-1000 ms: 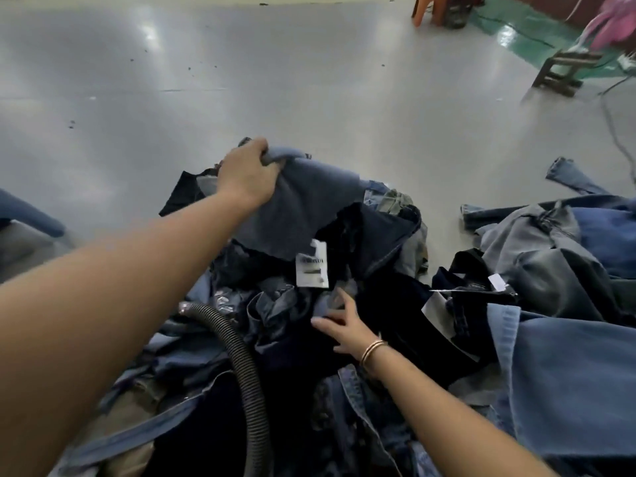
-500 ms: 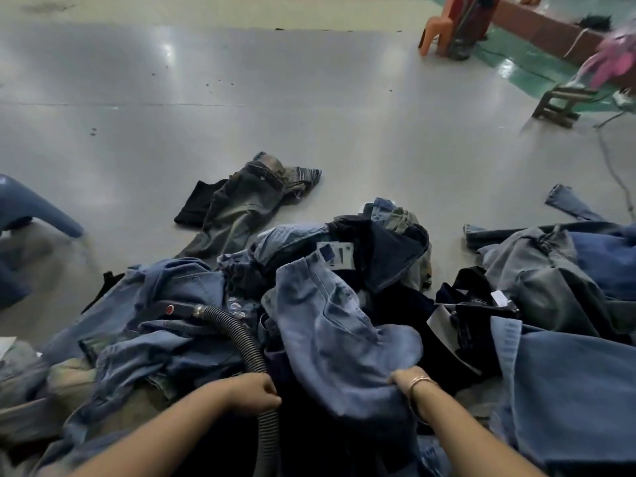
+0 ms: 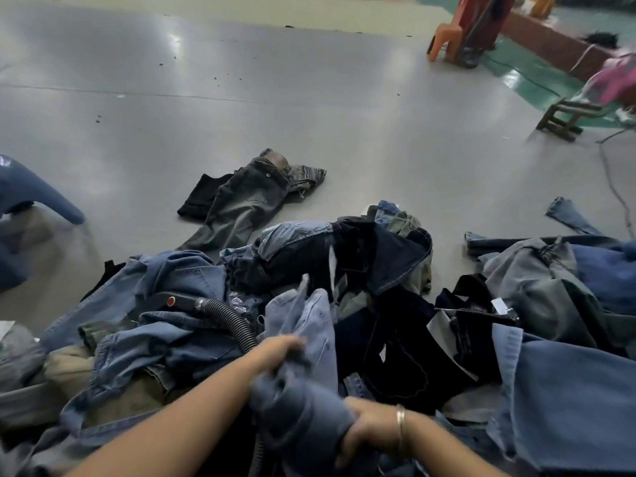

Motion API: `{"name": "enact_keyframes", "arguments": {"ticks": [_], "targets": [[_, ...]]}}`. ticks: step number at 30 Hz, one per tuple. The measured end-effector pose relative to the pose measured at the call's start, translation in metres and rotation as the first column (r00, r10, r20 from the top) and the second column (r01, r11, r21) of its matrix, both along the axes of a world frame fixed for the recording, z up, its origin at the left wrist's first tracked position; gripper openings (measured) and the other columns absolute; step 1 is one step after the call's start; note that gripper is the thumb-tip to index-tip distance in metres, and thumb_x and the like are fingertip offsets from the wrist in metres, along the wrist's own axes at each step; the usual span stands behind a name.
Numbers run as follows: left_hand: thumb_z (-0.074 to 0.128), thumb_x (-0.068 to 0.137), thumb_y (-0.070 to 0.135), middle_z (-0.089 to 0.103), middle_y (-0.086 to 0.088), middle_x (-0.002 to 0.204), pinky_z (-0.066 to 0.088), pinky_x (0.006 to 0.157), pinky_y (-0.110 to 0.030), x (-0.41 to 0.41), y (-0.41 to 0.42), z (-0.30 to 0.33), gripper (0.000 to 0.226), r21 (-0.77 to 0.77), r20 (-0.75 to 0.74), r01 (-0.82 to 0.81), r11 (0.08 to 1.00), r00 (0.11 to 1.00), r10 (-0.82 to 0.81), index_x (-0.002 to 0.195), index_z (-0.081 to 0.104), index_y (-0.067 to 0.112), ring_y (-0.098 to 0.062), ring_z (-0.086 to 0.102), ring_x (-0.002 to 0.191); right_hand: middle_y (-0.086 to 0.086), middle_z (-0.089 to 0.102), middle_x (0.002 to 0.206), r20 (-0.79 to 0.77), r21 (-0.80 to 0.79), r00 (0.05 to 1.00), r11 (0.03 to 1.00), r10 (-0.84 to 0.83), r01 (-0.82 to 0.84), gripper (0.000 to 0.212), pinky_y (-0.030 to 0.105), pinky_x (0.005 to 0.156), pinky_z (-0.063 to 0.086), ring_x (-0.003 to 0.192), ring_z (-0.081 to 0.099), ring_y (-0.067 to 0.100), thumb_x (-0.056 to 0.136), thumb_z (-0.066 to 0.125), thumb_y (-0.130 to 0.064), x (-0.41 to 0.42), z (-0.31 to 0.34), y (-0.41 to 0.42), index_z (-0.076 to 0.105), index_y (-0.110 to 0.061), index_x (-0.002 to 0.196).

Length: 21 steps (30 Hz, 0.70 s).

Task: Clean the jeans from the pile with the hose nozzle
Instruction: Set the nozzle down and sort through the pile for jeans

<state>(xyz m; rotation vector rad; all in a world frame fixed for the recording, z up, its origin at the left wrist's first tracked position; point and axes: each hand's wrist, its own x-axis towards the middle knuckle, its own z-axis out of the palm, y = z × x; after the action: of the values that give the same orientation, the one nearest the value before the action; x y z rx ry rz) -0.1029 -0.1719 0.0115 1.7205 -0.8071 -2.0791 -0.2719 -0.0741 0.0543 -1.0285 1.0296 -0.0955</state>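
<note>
Light-blue jeans (image 3: 309, 342) were clutched in both fists, left hand (image 3: 280, 351) and right hand (image 3: 370, 430), over the pile (image 3: 395, 304); hose nozzle (image 3: 179, 300) lay half-buried alongside, grey jeans (image 3: 241, 201) sprawled beyond.

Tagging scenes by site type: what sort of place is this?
Likely a garment finishing or laundry workshop floor: a big pile of jeans on bare grey concrete floor, a ribbed hose with nozzle lying on it, both hands gripping blue jeans.

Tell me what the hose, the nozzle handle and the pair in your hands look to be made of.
Hose: ribbed black tube, probably flexible plastic or rubber, matte.
Nozzle handle: smooth black, likely hard plastic, with a red button and a metal-looking collar.
Light blue jeans, gripped by the left hand and the right hand: faded denim, soft folds, visible seams.
</note>
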Motion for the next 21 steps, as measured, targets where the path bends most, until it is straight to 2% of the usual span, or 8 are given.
{"name": "enact_keyframes", "arguments": {"ticks": [2, 4, 6, 9, 12, 15, 17, 21], "targets": [[0.052, 0.079, -0.007, 0.061, -0.013, 0.066, 0.049, 0.053, -0.027, -0.001, 0.012, -0.006, 0.016, -0.069, 0.213, 0.071, 0.995, 0.975, -0.055, 0.087, 0.062, 0.003, -0.024, 0.059, 0.058, 0.025, 0.063, 0.118, -0.197, 0.006, 0.965, 0.985, 0.173, -0.175, 0.032, 0.031, 0.089, 0.046, 0.098, 0.065, 0.019, 0.088, 0.057, 0.007, 0.009, -0.004, 0.006, 0.057, 0.012, 0.119], [0.047, 0.069, -0.008, 0.059, -0.017, 0.076, 0.046, 0.061, -0.033, -0.002, 0.016, -0.004, 0.035, -0.137, 0.168, 0.019, 0.990, 0.986, 0.005, 0.096, 0.062, 0.007, -0.028, 0.056, 0.067, 0.021, 0.060, 0.117, -0.127, 0.038, 0.987, 0.995, 0.098, -0.093, 0.041, 0.024, 0.096, 0.042, 0.110, 0.057, 0.027, 0.090, 0.055, 0.001, 0.010, -0.008, 0.007, 0.049, 0.014, 0.128], [0.048, 0.053, -0.002, 0.062, -0.018, 0.083, 0.046, 0.066, -0.036, -0.005, 0.015, 0.008, 0.058, -0.189, 0.062, -0.070, 0.979, 0.995, 0.083, 0.109, 0.059, 0.010, -0.030, 0.057, 0.074, 0.027, 0.057, 0.113, -0.052, 0.024, 0.970, 0.970, -0.239, 0.240, 0.051, 0.011, 0.082, 0.039, 0.108, 0.057, 0.032, 0.085, 0.059, -0.002, 0.010, -0.012, -0.005, 0.045, 0.018, 0.129], [0.057, 0.047, 0.003, 0.071, -0.012, 0.086, 0.053, 0.067, -0.031, -0.009, 0.012, 0.023, 0.076, -0.268, -0.133, -0.105, 0.958, 0.989, 0.071, 0.123, 0.054, 0.012, -0.027, 0.066, 0.077, 0.006, 0.057, 0.104, -0.060, -0.072, 0.757, 0.759, -0.651, 0.647, 0.065, 0.015, 0.065, 0.045, 0.086, 0.065, 0.014, 0.086, 0.065, -0.034, 0.011, -0.018, -0.029, 0.040, -0.004, 0.138], [0.073, 0.075, 0.037, 0.072, -0.014, 0.104, 0.058, 0.073, -0.035, -0.020, 0.014, 0.047, 0.050, -0.208, -0.380, -0.139, 0.968, 0.924, 0.051, 0.120, 0.062, 0.018, -0.028, 0.070, 0.094, 0.001, 0.063, 0.119, -0.042, -0.204, 0.787, 0.777, -0.615, 0.596, 0.054, 0.023, 0.077, 0.053, 0.097, 0.064, 0.010, 0.088, 0.064, -0.046, 0.026, -0.005, -0.051, 0.043, -0.021, 0.131], [0.056, 0.083, 0.040, 0.073, -0.012, 0.079, 0.056, 0.051, -0.029, -0.018, 0.005, 0.073, 0.032, -0.220, -0.448, -0.258, 0.941, 0.883, 0.138, 0.102, 0.069, 0.017, -0.025, 0.071, 0.064, 0.011, 0.067, 0.110, 0.113, -0.372, 0.628, 0.554, -0.770, 0.745, 0.014, 0.030, 0.083, 0.052, 0.098, 0.062, 0.019, 0.098, 0.053, -0.026, 0.027, 0.023, -0.065, 0.061, -0.015, 0.102], [0.059, 0.083, 0.031, 0.074, -0.013, 0.084, 0.056, 0.052, -0.030, -0.005, -0.002, 0.087, 0.028, -0.207, -0.515, -0.390, 0.897, 0.823, 0.239, 0.105, 0.065, 0.014, -0.026, 0.072, 0.068, 0.012, 0.070, 0.096, 0.228, -0.334, 0.516, 0.431, -0.826, 0.838, 0.026, 0.033, 0.072, 0.049, 0.089, 0.063, 0.025, 0.102, 0.044, -0.021, 0.011, 0.042, -0.073, 0.066, -0.015, 0.090], [0.061, 0.077, 0.016, 0.074, -0.014, 0.089, 0.057, 0.058, -0.029, 0.000, 0.013, 0.100, 0.025, -0.239, -0.500, -0.301, 0.923, 0.853, 0.149, 0.101, 0.068, 0.009, -0.024, 0.073, 0.074, -0.002, 0.072, 0.090, 0.318, -0.263, 0.674, 0.621, -0.667, 0.738, 0.020, 0.028, 0.070, 0.050, 0.077, 0.067, 0.010, 0.091, 0.062, -0.033, 0.011, 0.071, -0.074, 0.067, -0.020, 0.107]]}}
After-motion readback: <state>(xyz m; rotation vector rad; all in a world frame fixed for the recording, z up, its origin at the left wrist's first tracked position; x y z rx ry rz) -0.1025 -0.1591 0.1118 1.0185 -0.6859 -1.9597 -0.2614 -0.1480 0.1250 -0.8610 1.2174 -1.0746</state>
